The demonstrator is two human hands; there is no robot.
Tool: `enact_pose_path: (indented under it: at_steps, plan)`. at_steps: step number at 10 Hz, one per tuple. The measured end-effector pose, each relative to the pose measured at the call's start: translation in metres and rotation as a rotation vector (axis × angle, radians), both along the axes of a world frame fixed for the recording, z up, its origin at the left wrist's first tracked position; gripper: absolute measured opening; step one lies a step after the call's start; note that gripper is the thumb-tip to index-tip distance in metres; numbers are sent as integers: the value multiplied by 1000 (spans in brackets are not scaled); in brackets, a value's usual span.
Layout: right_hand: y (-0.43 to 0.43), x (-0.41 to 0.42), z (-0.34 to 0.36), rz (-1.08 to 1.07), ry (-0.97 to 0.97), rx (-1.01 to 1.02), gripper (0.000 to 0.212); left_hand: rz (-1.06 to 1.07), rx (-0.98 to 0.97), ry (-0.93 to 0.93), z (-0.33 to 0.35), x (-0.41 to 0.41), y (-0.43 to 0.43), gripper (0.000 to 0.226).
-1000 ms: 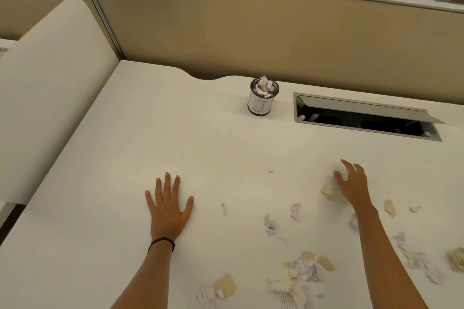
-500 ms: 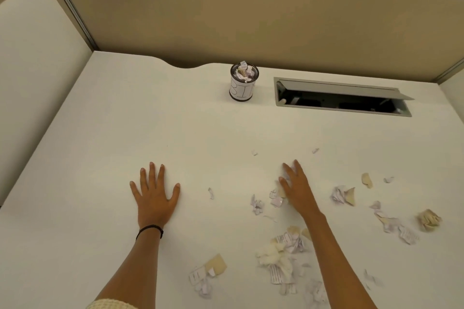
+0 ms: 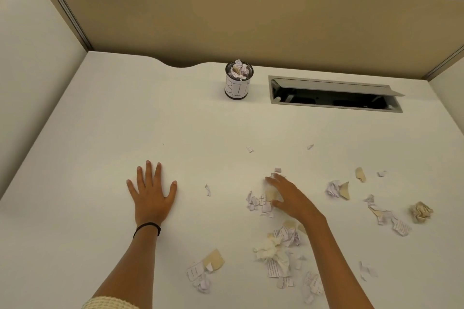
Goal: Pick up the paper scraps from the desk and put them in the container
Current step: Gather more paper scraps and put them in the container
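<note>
Scraps [image 3: 258,203] under right hand [image 3: 288,195], grip unclear; left hand [image 3: 150,195] spread flat. Next, likely: pinch, then carry to container [image 3: 238,83] ahead.

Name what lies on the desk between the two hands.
Head view: one small white scrap lies on bare desk between the left hand and right hand; a cluster of scraps lies beside the right hand.

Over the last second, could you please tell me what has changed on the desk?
The right hand swept left across the desk, pushing a tan scrap into the white scraps. The left hand stayed flat; the BIN container stayed put.
</note>
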State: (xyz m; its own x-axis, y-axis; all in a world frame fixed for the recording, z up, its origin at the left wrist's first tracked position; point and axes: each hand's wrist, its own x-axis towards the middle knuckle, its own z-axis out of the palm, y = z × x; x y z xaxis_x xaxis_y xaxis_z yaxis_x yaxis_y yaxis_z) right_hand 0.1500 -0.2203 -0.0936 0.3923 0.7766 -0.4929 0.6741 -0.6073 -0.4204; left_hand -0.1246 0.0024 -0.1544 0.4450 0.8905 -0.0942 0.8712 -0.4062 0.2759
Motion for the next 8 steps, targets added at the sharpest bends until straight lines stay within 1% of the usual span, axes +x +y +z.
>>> enact_pose_path:
  at_steps: [2, 3, 4, 5, 6, 7, 8]
  plan:
    - [-1, -21, -11, -118, 20, 124, 45, -1, -1, 14, 2, 1, 0, 81]
    - [0, -32, -17, -73, -118, 207, 42, -2, 1, 1, 3, 1, 0, 81]
    - [1, -43, -24, -61, -213, 261, 39, 1, 0, 0, 6, 2, -2, 82]
    - [8, -50, -29, -103, -208, 278, 36, 3, -4, 12, 8, 2, -2, 83]
    - [17, -50, -30, -103, -150, 280, 31, 6, -11, 21, 10, 3, -2, 84]
    - [30, -42, -29, -84, -172, 337, 20, 5, -9, 7, 12, 3, -3, 91]
    - [43, -32, -25, -172, -115, 412, 26, 6, -13, 12, 14, 3, -3, 98]
